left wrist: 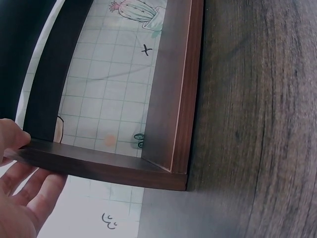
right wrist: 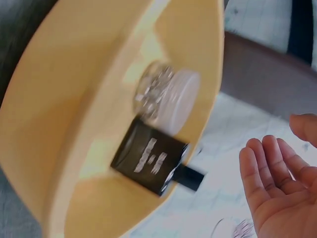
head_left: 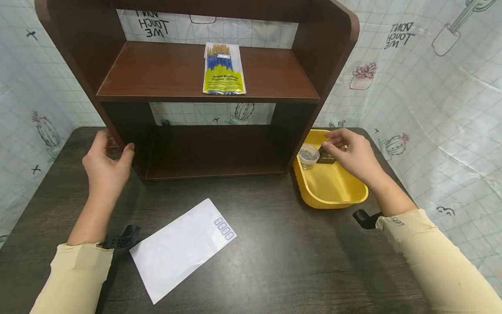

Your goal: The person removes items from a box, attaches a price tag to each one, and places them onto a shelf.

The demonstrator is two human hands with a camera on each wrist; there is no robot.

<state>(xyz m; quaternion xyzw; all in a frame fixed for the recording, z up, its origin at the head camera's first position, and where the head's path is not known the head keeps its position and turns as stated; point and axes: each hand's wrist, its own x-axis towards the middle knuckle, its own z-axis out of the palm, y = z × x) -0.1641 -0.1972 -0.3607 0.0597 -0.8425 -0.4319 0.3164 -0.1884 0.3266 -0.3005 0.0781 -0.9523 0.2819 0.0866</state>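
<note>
Your left grip (head_left: 106, 168) holds the side of the brown shelf (head_left: 157, 72) on the tabletop (head_left: 282, 257); it looks stiff and heavy, likely best taken by both sides. Your right grip (head_left: 356, 155), loose and empty near the yellow tray (head_left: 331, 189), partly hides the black bottle (head_left: 326, 158) from the head camera.

My blind spots

I lose the top of the shelf unit (head_left: 157, 69) to the head view's upper edge. There the right hand (head_left: 351, 152) hides part of the black bottle (head_left: 325, 157); in the right wrist view both it and the small jar (right wrist: 171, 101) blur. The left wrist view crops the left hand (left wrist: 25, 198). The brush packet (head_left: 224, 69) bears print too small for me.
</note>
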